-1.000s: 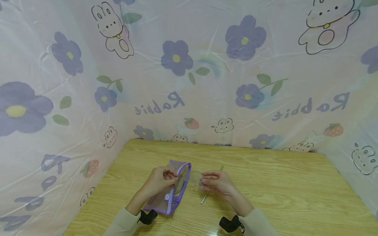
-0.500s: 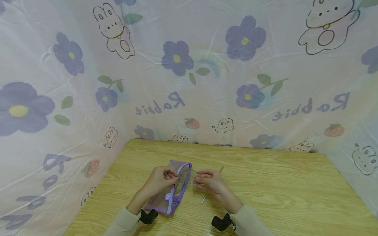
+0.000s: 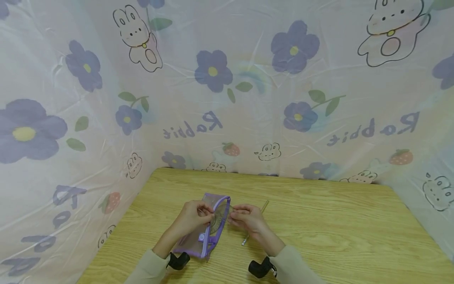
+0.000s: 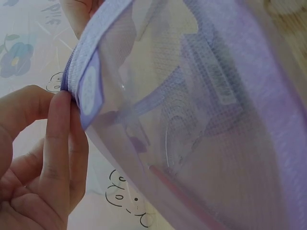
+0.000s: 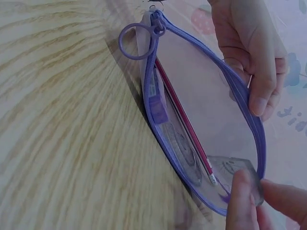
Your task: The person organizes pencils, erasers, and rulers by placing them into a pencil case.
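A purple-edged mesh pencil pouch [image 3: 191,240] lies on the table with its zip open. My left hand [image 3: 194,215] pinches the far side of its zipped edge and holds the mouth apart. My right hand [image 3: 250,219] pinches a clear plastic drawing tool [image 5: 232,165] with curved markings, its leading part inside the pouch mouth. In the right wrist view a red pencil [image 5: 180,108], a purple block-like item [image 5: 157,109] and another clear curved drawing tool [image 5: 184,155] lie inside the pouch. A round purple zip pull [image 5: 122,43] hangs at one end.
A pencil [image 3: 244,240] with a pale end lies on the wood-grain table [image 3: 337,232], partly behind my right hand. Fabric printed with rabbits and flowers [image 3: 213,71] encloses the table at the back and sides.
My right hand has moved left to the pouch, carrying the clear drawing tool into its mouth. My left hand keeps its pinch on the edge, and the table pencil stays in place.
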The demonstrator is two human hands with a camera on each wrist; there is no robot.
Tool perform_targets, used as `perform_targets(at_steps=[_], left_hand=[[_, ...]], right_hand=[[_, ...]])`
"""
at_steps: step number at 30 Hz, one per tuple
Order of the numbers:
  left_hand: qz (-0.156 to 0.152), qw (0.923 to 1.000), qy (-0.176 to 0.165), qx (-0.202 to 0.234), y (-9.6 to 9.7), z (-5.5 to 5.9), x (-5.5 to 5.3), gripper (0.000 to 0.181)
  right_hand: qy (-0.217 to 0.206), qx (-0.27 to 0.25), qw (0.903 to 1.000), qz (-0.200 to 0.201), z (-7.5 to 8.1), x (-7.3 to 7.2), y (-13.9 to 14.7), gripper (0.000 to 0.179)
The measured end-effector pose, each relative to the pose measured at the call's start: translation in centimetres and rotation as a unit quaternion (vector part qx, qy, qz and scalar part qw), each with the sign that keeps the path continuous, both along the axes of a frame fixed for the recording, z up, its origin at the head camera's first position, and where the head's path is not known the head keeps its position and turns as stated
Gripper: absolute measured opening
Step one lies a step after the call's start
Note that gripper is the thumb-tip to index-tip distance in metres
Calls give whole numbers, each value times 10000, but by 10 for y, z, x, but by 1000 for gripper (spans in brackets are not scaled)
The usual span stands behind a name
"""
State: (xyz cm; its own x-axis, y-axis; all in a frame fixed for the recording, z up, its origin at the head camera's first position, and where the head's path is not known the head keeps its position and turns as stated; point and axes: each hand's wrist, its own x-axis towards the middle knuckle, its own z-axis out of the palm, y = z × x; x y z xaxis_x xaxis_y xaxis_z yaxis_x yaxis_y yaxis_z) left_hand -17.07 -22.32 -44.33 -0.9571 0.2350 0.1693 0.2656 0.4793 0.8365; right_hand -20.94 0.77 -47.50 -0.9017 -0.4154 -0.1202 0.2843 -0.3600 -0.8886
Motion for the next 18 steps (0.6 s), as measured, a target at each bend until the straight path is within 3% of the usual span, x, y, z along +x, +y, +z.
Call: perform_targets(at_steps=[18], left_hand=[[29, 9999, -13, 99, 0, 0, -1, 5]], right_hand=[[369, 333, 9985, -247, -9, 2, -18, 34]])
